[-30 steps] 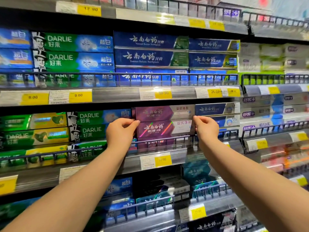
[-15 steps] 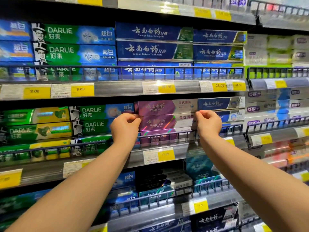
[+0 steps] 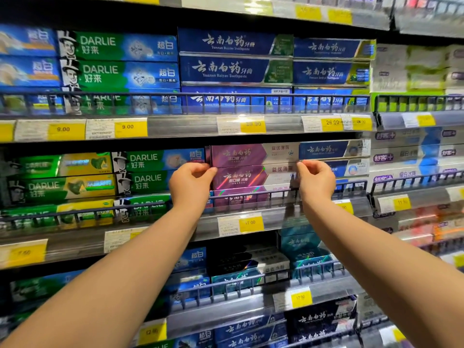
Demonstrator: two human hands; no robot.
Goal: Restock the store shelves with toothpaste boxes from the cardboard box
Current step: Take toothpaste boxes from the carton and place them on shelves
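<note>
A shop: shelves (image 3: 175,126) of boxed toothpaste (image 3: 236,69) with yellow price tags (image 3: 130,127).

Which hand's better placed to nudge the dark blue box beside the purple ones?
Right: the right hand grips the purple cardboard toothpaste box at its right end, beside the dark blue cardboard box; the left hand holds the far end.

A glossy clear plastic strip (image 3: 180,125) crosses the upper middle of the frame and holds yellow paper price labels: two reading 9.00 (image 3: 63,129) at the left, one reading 29.90 (image 3: 253,124) at the centre and one reading 26.00 (image 3: 332,122) to the right. A dark metal wire rail (image 3: 226,96) runs just above that strip, and a second dark wire rail (image 3: 263,194) crosses the centre. Just below the centre, a yellow 17.00 label (image 3: 250,222) touches a white barcode slip (image 3: 227,226) on its left.
</note>
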